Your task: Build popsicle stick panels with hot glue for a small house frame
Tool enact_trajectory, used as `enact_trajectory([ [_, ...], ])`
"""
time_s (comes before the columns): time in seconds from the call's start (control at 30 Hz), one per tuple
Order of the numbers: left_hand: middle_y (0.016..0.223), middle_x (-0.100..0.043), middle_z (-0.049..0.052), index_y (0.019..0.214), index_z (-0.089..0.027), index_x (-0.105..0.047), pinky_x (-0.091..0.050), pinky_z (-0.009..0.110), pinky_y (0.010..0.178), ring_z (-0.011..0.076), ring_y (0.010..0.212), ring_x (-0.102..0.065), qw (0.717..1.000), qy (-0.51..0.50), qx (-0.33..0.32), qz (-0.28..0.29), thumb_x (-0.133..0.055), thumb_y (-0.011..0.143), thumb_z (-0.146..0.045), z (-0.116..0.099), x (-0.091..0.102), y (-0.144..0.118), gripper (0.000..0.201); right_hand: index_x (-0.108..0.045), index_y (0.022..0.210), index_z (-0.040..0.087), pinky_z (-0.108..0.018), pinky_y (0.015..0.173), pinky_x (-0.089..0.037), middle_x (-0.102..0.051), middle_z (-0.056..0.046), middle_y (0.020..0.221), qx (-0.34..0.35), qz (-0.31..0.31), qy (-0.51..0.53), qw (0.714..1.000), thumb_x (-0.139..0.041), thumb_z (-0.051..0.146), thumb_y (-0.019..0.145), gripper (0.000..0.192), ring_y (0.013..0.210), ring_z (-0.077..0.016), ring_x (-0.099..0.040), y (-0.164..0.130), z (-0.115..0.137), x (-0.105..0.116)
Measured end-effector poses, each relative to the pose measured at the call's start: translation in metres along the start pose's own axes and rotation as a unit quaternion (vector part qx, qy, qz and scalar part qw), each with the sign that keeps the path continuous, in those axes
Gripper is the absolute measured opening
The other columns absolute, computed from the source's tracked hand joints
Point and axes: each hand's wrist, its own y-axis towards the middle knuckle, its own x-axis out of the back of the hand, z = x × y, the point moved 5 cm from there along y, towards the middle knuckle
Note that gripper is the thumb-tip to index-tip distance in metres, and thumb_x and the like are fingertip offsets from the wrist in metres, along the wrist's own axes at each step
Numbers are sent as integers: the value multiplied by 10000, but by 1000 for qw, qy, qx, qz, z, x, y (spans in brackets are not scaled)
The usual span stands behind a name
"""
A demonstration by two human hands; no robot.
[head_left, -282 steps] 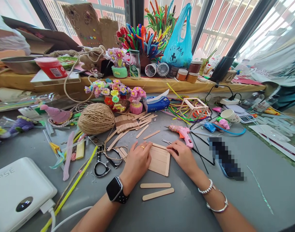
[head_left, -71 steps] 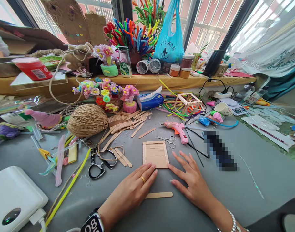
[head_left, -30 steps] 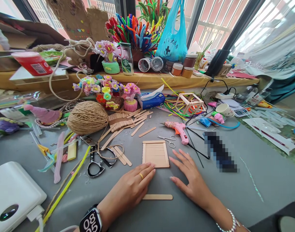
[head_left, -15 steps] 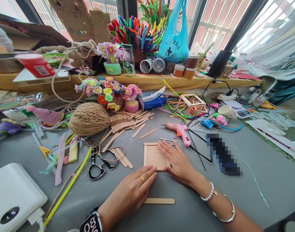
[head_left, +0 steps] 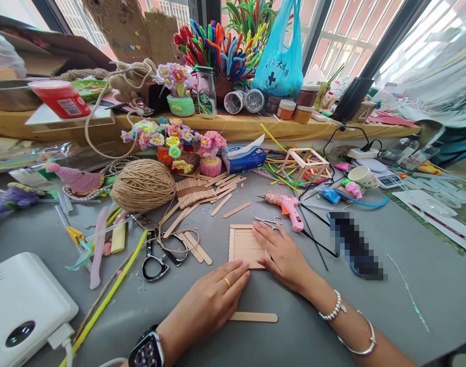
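Two flat hands on stick panel (head_left: 243, 244)

Pale wooden panel (head_left: 243, 245), pink glue gun (head_left: 287, 207)

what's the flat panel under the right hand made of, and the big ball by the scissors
Panel: looks like bare pale wood, flat craft sticks side by side with visible seams, matte. Ball: seems jute or hemp twine, tan, rough and fuzzy, wound strands showing.

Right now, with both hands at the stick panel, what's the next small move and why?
Probably lift the panel by its right edge. The right hand lies flat over that edge, the left hand touches only its near edge, and a loose stick lies nearer.
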Motion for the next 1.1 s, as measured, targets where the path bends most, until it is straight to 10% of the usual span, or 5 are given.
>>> enact_trajectory([
  [1.1, 1154, -574, 130, 1118, -62, -499, -471, 344, 891, 231, 1087, -508, 1000, 12, -4, 16, -403, 802, -90, -2, 1, 0, 332, -221, 1345, 149, -483, 1039, -154, -313, -81, 1371, -15, 6, 17, 1000, -288, 491, 861, 597, 1258, -212, -271, 1, 1, 1],
])
